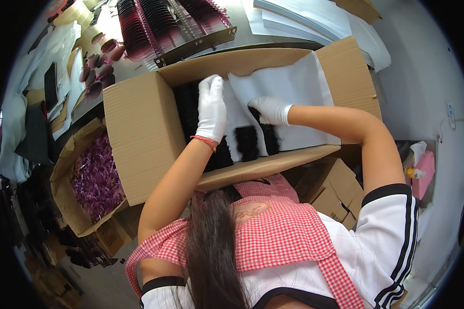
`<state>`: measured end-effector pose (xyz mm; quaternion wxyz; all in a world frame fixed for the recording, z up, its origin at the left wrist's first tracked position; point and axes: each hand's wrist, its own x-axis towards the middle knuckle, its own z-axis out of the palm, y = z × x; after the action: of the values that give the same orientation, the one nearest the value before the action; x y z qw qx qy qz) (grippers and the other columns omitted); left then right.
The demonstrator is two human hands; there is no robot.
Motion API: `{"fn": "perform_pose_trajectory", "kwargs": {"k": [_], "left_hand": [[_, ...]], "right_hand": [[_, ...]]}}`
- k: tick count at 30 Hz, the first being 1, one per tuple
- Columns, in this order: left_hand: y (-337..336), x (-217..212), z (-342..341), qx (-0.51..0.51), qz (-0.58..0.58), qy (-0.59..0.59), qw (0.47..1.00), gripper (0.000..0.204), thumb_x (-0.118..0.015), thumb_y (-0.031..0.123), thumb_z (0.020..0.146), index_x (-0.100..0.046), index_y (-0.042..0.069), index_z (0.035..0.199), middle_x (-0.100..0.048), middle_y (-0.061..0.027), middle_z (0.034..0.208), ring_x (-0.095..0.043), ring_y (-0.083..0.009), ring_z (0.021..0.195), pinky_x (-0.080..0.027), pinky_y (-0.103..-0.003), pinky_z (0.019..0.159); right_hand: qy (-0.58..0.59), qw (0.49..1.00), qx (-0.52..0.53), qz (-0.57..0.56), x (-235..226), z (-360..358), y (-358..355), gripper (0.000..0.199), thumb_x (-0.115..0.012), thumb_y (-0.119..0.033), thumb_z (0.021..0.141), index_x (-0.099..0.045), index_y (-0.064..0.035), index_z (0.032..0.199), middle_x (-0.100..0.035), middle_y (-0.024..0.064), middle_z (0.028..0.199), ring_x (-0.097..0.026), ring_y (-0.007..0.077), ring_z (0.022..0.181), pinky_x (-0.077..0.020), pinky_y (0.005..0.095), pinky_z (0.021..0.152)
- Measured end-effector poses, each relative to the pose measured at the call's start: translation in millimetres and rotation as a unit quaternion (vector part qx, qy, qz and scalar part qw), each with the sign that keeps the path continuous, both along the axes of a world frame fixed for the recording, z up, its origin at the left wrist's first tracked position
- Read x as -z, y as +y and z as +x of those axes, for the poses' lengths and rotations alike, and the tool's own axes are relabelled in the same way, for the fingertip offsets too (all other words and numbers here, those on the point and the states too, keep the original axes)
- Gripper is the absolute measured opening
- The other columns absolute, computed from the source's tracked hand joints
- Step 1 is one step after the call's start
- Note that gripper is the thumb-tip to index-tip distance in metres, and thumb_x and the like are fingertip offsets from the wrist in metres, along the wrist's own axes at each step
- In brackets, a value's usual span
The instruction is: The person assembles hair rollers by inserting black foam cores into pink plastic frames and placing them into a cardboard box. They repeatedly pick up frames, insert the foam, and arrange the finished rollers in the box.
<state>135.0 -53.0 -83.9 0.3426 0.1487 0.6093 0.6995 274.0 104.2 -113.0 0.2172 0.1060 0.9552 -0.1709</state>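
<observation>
An open cardboard box [134,134] lined with white sheets [294,82] lies in front of me. Inside it stand rows of thin black pieces [188,105], packed close together on the left. A shorter black block [247,143] sits near the box's front wall. My left hand [212,105], in a white glove, is over the left rows with its fingers curled in; whatever they hold is hidden. My right hand [272,110], also gloved, is closed around the upper part of another row of black pieces [269,138], beside a raised white sheet.
At the left, a smaller carton [67,201] holds purple shiny pieces [98,180]. Behind the box, a metal rack [196,46] carries rows of dark reddish lenses [139,31]. Loose tinted lenses [95,72] lie on the table, and white sheets [299,23] are stacked at the back.
</observation>
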Motion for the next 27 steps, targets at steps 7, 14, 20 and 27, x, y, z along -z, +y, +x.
{"fn": "perform_pose_trajectory", "kwargs": {"k": [7, 14, 20, 27], "left_hand": [[-22.9, -6.9, -65.2, -0.229, -0.072, 0.480, 0.844, 0.034, -0.061, 0.014, 0.091, -0.053, -0.002, 0.120, -0.060, -0.0206, 0.111, -0.057, -0.0370, 0.106, -0.043, -0.046, 0.098], [-24.1, -13.2, -134.0, -0.239, -0.322, 0.482, 0.779, 0.049, -0.066, 0.024, 0.083, -0.052, -0.007, 0.118, -0.064, -0.0249, 0.117, -0.060, -0.0390, 0.110, -0.041, -0.048, 0.098], [-18.9, -7.4, -172.2, 0.019, -0.383, 0.392, 0.836, 0.051, -0.054, 0.048, 0.091, -0.065, 0.007, 0.119, -0.070, -0.0206, 0.111, -0.064, -0.0355, 0.111, -0.043, -0.043, 0.098], [-16.6, 1.8, -189.4, 0.053, -0.317, 0.360, 0.876, 0.051, -0.052, 0.049, 0.096, -0.066, 0.009, 0.125, -0.067, -0.0196, 0.121, -0.061, -0.0377, 0.115, -0.045, -0.042, 0.100]], "right_hand": [[0.146, 0.987, -0.041, 0.061, 26.6, 28.7, -24.4, 0.059, -0.065, -0.027, 0.080, -0.052, 0.0025, 0.129, -0.059, 0.0235, 0.121, -0.058, 0.0393, 0.108, -0.0417, 0.0454, 0.099], [-0.011, 0.993, -0.079, 0.093, -28.0, -7.9, -19.8, 0.050, -0.064, -0.032, 0.085, -0.059, -0.0009, 0.124, -0.062, 0.0214, 0.120, -0.059, 0.0371, 0.110, -0.0451, 0.0435, 0.100], [0.428, 0.895, 0.044, -0.122, -103.0, -132.9, -8.1, 0.052, -0.069, -0.008, 0.084, -0.053, -0.0026, 0.134, -0.060, 0.0166, 0.128, -0.059, 0.0284, 0.120, -0.0458, 0.0369, 0.104], [0.327, 0.866, 0.176, -0.334, -106.8, -249.4, 8.3, 0.083, -0.081, -0.017, 0.078, -0.036, 0.0024, 0.145, -0.052, 0.0142, 0.135, -0.051, 0.0212, 0.120, -0.0405, 0.0324, 0.104]]}}
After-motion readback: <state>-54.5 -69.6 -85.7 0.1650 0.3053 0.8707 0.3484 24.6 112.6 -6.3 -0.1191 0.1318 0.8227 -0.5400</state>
